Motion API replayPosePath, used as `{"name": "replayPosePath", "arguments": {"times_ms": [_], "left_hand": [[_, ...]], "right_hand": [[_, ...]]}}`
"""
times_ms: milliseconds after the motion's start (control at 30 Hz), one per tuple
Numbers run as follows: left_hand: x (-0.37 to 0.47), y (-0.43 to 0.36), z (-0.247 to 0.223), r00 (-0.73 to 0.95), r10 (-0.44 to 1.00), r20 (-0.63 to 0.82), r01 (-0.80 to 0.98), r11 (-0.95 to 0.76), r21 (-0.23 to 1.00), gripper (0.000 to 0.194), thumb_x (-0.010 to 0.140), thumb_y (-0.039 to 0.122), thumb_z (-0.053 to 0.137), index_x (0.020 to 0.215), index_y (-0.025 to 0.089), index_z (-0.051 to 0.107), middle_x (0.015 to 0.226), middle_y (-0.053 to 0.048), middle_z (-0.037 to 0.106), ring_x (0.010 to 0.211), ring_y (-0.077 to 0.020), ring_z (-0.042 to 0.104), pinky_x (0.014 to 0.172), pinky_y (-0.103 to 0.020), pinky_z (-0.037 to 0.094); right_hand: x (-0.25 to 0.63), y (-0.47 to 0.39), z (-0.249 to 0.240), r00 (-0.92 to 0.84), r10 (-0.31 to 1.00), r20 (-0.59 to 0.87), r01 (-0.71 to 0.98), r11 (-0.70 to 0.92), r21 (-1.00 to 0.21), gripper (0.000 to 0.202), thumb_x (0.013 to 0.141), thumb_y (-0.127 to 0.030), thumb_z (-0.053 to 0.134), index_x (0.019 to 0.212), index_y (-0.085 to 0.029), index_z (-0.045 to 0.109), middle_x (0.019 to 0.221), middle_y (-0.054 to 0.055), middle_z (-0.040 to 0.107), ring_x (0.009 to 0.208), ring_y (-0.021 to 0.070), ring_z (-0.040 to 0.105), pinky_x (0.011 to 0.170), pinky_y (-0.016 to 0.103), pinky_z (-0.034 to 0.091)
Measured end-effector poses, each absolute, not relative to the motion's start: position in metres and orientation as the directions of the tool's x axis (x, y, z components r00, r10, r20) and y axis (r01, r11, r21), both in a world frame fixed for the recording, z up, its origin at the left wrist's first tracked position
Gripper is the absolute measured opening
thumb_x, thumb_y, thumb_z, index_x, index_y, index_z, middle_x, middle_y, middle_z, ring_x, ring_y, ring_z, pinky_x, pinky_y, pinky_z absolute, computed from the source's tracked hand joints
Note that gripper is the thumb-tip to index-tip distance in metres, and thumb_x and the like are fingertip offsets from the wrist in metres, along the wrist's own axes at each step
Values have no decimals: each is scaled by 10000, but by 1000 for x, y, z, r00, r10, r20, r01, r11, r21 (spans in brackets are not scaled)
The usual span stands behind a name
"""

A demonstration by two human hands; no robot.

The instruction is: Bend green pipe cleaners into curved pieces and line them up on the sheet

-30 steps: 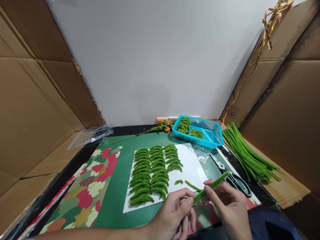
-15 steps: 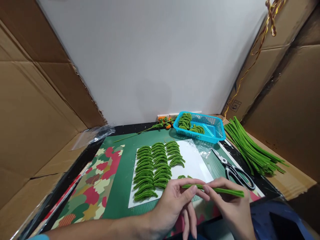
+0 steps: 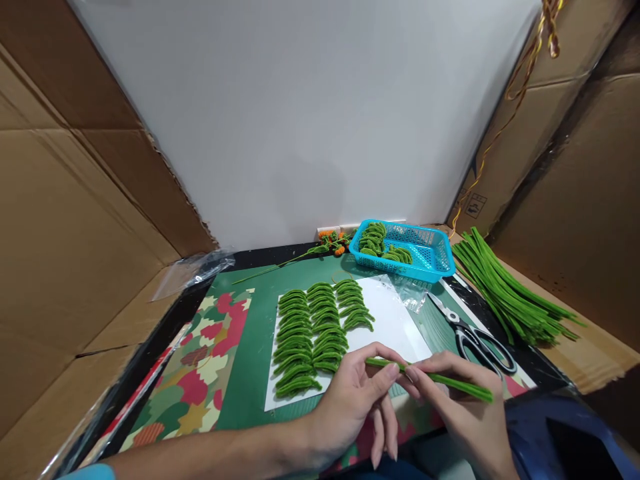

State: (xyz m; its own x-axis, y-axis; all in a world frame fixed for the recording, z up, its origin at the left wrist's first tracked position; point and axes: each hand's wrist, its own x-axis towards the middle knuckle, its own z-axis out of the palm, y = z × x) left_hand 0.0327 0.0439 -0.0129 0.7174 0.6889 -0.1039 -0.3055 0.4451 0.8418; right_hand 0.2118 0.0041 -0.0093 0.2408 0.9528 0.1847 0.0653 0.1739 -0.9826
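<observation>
A green pipe cleaner (image 3: 463, 385), possibly doubled or a few together, runs across both hands above the front of the mat. My left hand (image 3: 356, 400) pinches it between thumb and index finger, its lower fingers hanging loose. Close beside, my right hand (image 3: 470, 413) grips the same piece with thumb and fingertips, and its end sticks out to the right. Just beyond them lies a white sheet (image 3: 395, 313) bearing three columns of curved green pipe-cleaner pieces (image 3: 294, 333). My hands hide the sheet's near right part.
Scissors (image 3: 483, 347) lie right of the sheet. Behind is a blue basket (image 3: 435, 270) with more curved pieces, beside a bundle of long green pipe cleaners (image 3: 510, 293). An orange flower stem (image 3: 327, 243) rests at the back. Cardboard walls (image 3: 65, 233) flank the green mat (image 3: 245, 360).
The pipe cleaner's right end has tilted slightly downward, and the fingertips have shifted a little along it. The whole view has moved slightly. Both hands keep their hold.
</observation>
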Motion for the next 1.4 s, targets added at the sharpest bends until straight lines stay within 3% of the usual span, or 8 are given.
{"name": "replayPosePath", "arguments": {"times_ms": [233, 500, 567, 733, 867, 1067, 1267, 1400], "left_hand": [[30, 42, -11, 708, 681, -186, -186, 434, 881, 464, 1033, 627, 661, 1164, 193, 560, 512, 3, 705, 264, -130, 516, 265, -139, 311], [31, 41, -6, 627, 759, -176, -159, 347, 924, 454, 998, 618, 724, 1080, 200, 565, 439, 60, 612, 278, -91, 492, 282, -102, 278], [31, 42, -4, 611, 771, -179, -167, 346, 923, 444, 992, 601, 739, 1054, 196, 568, 502, 50, 647, 290, -76, 507, 286, -97, 289], [32, 44, 1, 594, 780, -195, -200, 378, 904, 447, 964, 570, 785, 1017, 181, 571, 796, -7, 753, 348, -49, 578, 288, -101, 344], [32, 45, 3, 598, 774, -206, -206, 397, 895, 432, 975, 560, 776, 996, 180, 569, 805, 3, 735, 350, -43, 576, 287, -103, 351], [32, 45, 3, 593, 779, -204, -194, 384, 903, 434, 991, 572, 751, 953, 184, 559, 696, 31, 680, 342, -40, 543, 298, -96, 346], [30, 43, 6, 535, 830, -159, -164, 286, 944, 415, 1003, 556, 745, 985, 187, 556, 799, 10, 713, 370, -30, 561, 313, -95, 301], [29, 43, 8, 501, 858, -113, -130, 204, 970, 379, 1034, 536, 711, 1004, 186, 565, 821, 14, 703, 380, -19, 542, 340, -110, 279]], "right_hand": [[220, 8, -12, 44, 907, 418, 122, 411, -904, 214, 945, -255, 825, 739, -198, 809, 623, 30, 750, 526, 169, 696, 528, 227, 555], [220, 8, -14, 19, 888, 459, 153, 451, -880, 87, 951, -206, 827, 866, -222, 820, 712, 14, 801, 582, 163, 748, 579, 212, 593], [222, 9, -13, 4, 864, 504, 173, 496, -851, 56, 950, -183, 820, 960, -237, 825, 802, 21, 833, 642, 172, 781, 617, 213, 620], [239, 11, -15, -126, 778, 615, 199, 627, -753, 282, 988, -48, 708, 1140, -260, 815, 990, 52, 832, 870, 197, 820, 759, 244, 664], [247, 12, -16, -136, 726, 675, 255, 684, -684, 333, 981, 18, 672, 1126, -244, 819, 1007, 62, 834, 887, 198, 819, 772, 254, 665], [239, 16, -12, -75, 641, 764, 314, 742, -592, 240, 948, -27, 767, 1070, -229, 812, 867, 31, 859, 736, 196, 825, 699, 259, 659], [231, 12, -13, 27, 604, 796, 491, 686, -537, 170, 923, -66, 822, 904, -233, 793, 776, 16, 845, 641, 193, 808, 652, 269, 635], [225, 10, -13, 10, 600, 800, 535, 673, -511, 154, 958, -72, 789, 963, -226, 791, 832, 22, 856, 691, 184, 817, 712, 264, 630]]}}
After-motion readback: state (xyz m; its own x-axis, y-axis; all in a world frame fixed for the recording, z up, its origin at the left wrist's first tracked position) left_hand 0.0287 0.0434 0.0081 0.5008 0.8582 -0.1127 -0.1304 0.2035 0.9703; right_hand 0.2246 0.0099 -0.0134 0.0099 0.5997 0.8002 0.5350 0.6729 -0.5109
